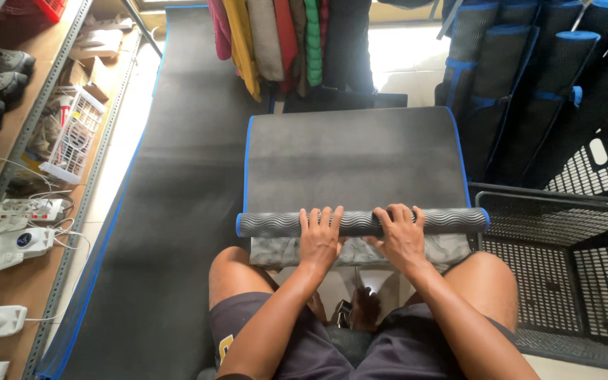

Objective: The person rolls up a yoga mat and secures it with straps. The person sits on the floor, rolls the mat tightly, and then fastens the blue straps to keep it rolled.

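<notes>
A dark grey mat with blue edges (353, 158) lies flat in front of me, its near end rolled into a tight ribbed roll (276, 224). My left hand (320, 238) rests palm down on the roll, fingers spread over its top. My right hand (401, 236) presses on the roll just beside it, fingers curled over the far side. Both hands touch the roll near its middle. My bent knees sit right below the roll.
A longer black mat (170, 211) lies on the floor to the left. Metal shelves (8, 211) with shoes, a basket and a power strip stand at far left. Rolled mats (529, 77) lean at back right above a black mesh basket (564, 267). Coloured mats (283, 42) hang behind.
</notes>
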